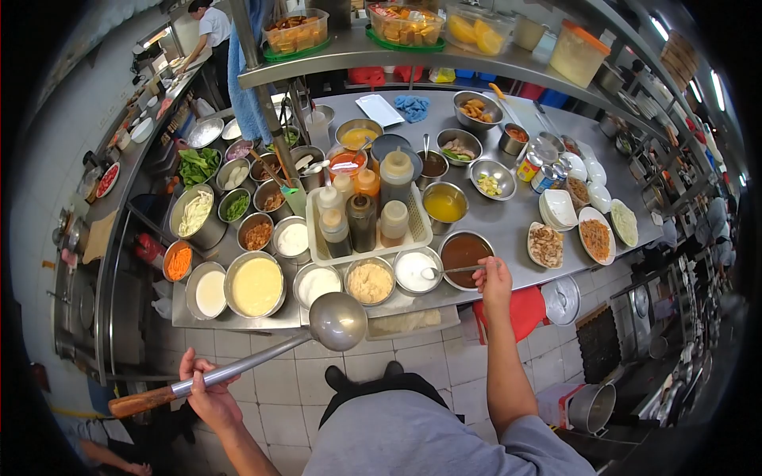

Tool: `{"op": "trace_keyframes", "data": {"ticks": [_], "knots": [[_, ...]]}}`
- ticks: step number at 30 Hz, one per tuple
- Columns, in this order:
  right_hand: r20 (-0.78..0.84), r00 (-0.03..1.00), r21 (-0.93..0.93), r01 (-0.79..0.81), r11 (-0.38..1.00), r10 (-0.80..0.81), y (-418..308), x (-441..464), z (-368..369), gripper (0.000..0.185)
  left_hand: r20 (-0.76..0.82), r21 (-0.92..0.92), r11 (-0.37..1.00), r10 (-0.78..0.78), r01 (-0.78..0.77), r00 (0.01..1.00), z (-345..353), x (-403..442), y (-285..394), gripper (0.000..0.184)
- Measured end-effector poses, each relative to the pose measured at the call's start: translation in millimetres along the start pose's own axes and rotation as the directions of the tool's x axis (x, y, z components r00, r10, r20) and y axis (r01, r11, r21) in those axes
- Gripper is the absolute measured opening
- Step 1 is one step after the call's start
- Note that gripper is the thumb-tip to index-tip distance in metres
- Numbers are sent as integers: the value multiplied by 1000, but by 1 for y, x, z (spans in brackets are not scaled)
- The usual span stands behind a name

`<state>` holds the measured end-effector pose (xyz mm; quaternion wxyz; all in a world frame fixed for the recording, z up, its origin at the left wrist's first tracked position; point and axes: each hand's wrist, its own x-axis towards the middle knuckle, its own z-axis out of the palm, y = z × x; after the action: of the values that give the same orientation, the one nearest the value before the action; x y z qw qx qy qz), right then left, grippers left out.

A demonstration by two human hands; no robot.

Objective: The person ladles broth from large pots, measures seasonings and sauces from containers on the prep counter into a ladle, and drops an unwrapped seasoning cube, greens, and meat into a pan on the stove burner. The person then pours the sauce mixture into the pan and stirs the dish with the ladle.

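Observation:
My left hand point(212, 399) is closed round the metal handle of a large ladle point(339, 321) with a wooden grip end. The ladle's round bowl hangs over the counter's front edge, by the bowls of white and tan powder. Between the fingertips of my right hand point(495, 285) is a thin metal spoon point(456, 270). Its tip is in the white granules of a metal bowl point(418, 291). Right beside it stands a bowl of brown sauce point(467, 252), and the spoon's handle passes over it. A bowl of tan powder point(370, 284) sits to the left.
A white basket point(373, 255) of squeeze bottles stands mid-counter, with several bowls of ingredients round it. Overhead runs a metal shelf point(341, 59) with food tubs. A red stool point(520, 317) is under the right front edge. Another person point(210, 32) works at the far left.

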<state>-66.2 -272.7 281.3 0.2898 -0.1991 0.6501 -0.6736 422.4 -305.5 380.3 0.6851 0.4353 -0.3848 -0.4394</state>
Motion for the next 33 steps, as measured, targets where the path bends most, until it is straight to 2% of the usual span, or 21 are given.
{"op": "trace_keyframes", "data": {"ticks": [20, 27, 30, 31, 32, 33], "knots": [[-84, 995, -5, -54, 999, 53, 13, -3, -15, 23, 16, -2, 1000, 13, -13, 1000, -1, 2, -7, 42], [64, 996, 72, -63, 995, 59, -20, -32, 26, 24, 51, -3, 1000, 16, -16, 999, 2, 3, -11, 40], [306, 952, 38, 16, 999, -27, -42, -64, 61, 22, 45, 1, 1000, 6, -6, 999, 8, 2, -12, 39], [313, 950, 38, 12, 999, -23, -43, -70, 71, 22, 58, -11, 1000, -1, 1, 998, 9, 2, -12, 39], [355, 912, -82, 250, 965, -206, -43, -74, 79, 22, 65, -10, 1000, -5, 5, 998, 8, 3, -13, 39], [417, 830, -186, 476, 860, -370, -43, -76, 84, 22, 60, -9, 1000, -4, 5, 998, 7, 3, -12, 39]]}}
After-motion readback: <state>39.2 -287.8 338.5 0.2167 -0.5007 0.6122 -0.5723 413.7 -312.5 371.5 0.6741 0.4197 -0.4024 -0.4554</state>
